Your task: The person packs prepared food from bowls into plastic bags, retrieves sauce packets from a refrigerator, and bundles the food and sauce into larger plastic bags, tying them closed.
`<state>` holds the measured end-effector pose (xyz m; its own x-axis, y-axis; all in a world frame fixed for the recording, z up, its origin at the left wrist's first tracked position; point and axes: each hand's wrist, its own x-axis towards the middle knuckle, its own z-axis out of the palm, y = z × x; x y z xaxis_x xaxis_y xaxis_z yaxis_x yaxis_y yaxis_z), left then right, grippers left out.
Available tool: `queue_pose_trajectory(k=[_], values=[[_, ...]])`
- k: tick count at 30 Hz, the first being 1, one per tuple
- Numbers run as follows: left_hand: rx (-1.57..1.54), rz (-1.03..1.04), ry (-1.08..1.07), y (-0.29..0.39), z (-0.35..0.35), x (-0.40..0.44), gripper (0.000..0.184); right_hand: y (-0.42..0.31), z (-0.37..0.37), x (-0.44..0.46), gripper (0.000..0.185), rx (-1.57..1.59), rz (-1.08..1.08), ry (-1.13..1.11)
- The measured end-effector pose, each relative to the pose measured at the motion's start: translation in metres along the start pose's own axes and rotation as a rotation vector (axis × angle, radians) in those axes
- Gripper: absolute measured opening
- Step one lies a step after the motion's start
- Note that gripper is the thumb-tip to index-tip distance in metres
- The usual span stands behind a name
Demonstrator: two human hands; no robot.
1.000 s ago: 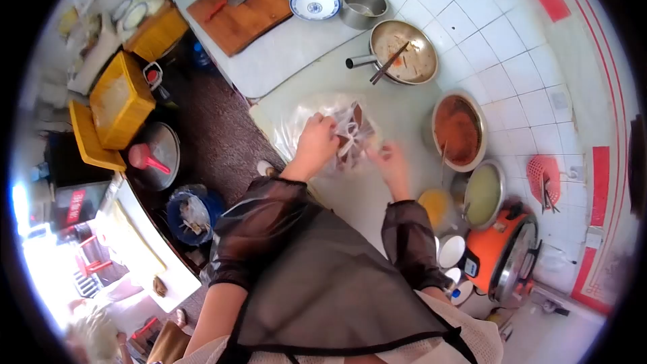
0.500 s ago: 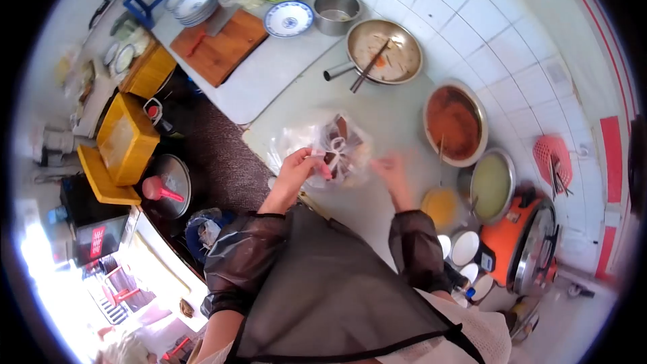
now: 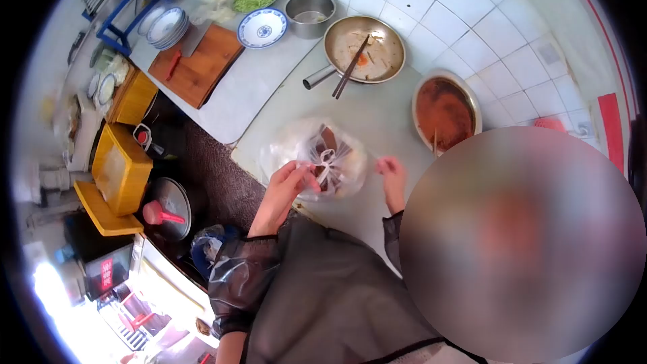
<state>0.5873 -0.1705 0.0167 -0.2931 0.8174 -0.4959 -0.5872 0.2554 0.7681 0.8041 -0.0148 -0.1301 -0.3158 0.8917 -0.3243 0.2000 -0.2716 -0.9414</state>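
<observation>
A clear plastic bag (image 3: 344, 172), tied in a knot at the top, sits on the pale table with something dark brown inside. My left hand (image 3: 286, 189) is closed on the bag's gathered plastic at the left of the knot. To the right of the bag, slightly apart from it, my right hand (image 3: 393, 178) has its fingers curled in, and I see nothing in them. Dark sheer sleeve covers are on both forearms.
Behind the bag lies a frying pan (image 3: 394, 64) with chopsticks (image 3: 352, 65) across it. A bowl of red sauce (image 3: 445, 111) stands at right. Back left are a cutting board (image 3: 205, 74) and a blue-patterned plate (image 3: 263, 27). A blurred disc hides the lower right.
The view has shifted, and a blurred disc now hides the green bowl and orange cooker. My right hand, smeared before, is sharper beside the bag. My left hand stays at the bag.
</observation>
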Motion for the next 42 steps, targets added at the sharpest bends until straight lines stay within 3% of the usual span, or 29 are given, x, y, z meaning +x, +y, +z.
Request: queue_pose_trajectory(k=[3,6,11,13,15,17,19,20,21,24,26,28,29,31,36,37,40,42], values=[[0.008,0.019,-0.011,-0.006,-0.01,0.003,0.023,-0.027,0.005,-0.009,0.009,0.221,0.018,0.025],[-0.07,0.059,0.001,0.003,-0.011,-0.001,0.022,-0.053,0.022,-0.013,0.004,0.387,0.067,-0.114],[0.022,0.28,0.157,0.062,-0.002,-0.044,0.021,-0.167,0.031,-0.059,0.007,0.242,-0.059,-0.339],[0.037,0.226,0.174,0.067,0.0,-0.055,0.021,-0.17,0.042,-0.042,0.008,0.206,-0.106,-0.377],[0.226,0.339,0.121,0.08,0.004,-0.051,0.02,-0.168,0.035,-0.077,0.009,0.151,-0.075,-0.4],[0.241,0.374,0.129,0.07,-0.003,-0.08,0.02,-0.205,0.045,-0.085,0.017,-0.029,-0.26,-0.481],[-0.063,0.344,0.158,0.064,-0.015,-0.139,0.021,-0.226,0.048,-0.123,0.023,0.061,-0.221,-0.429],[-0.072,0.429,0.185,0.055,-0.031,-0.137,0.02,-0.228,0.063,-0.128,0.027,-0.039,-0.305,-0.342],[-0.077,0.53,0.156,0.046,-0.043,-0.138,0.019,-0.222,0.071,-0.125,0.028,-0.126,-0.375,-0.437],[0.318,0.598,0.205,0.025,-0.029,-0.144,0.02,-0.24,0.103,-0.173,0.033,-0.105,-0.376,-0.59],[0.127,0.652,0.274,0.018,-0.047,-0.203,0.022,-0.242,0.125,-0.204,0.035,-0.197,-0.408,-0.643],[0.054,0.695,0.333,-0.003,-0.055,-0.261,0.022,-0.263,0.154,-0.248,0.038,-0.041,-0.303,-0.851],[0.087,0.73,0.397,-0.01,-0.063,-0.289,0.021,-0.265,0.174,-0.259,0.038,-0.046,-0.311,-0.911],[0.021,0.763,0.423,-0.041,-0.075,-0.353,0.019,-0.257,0.198,-0.294,0.04,-0.113,-0.296,-1.234],[-0.092,0.689,0.709,-0.087,-0.1,-0.493,0.027,-0.238,0.294,-0.406,0.039,-0.226,-0.228,-1.547],[-0.14,0.796,0.736,-0.095,-0.111,-0.507,0.027,-0.226,0.32,-0.426,0.035,-0.278,-0.225,-1.631],[-0.206,0.685,0.936,-0.129,-0.158,-0.575,0.031,-0.164,0.392,-0.502,0.026,-0.352,-0.281,-1.782],[-0.271,0.674,1.089,-0.171,-0.203,-0.608,0.033,-0.113,0.437,-0.554,0.022,-0.387,-0.144,-1.823]])
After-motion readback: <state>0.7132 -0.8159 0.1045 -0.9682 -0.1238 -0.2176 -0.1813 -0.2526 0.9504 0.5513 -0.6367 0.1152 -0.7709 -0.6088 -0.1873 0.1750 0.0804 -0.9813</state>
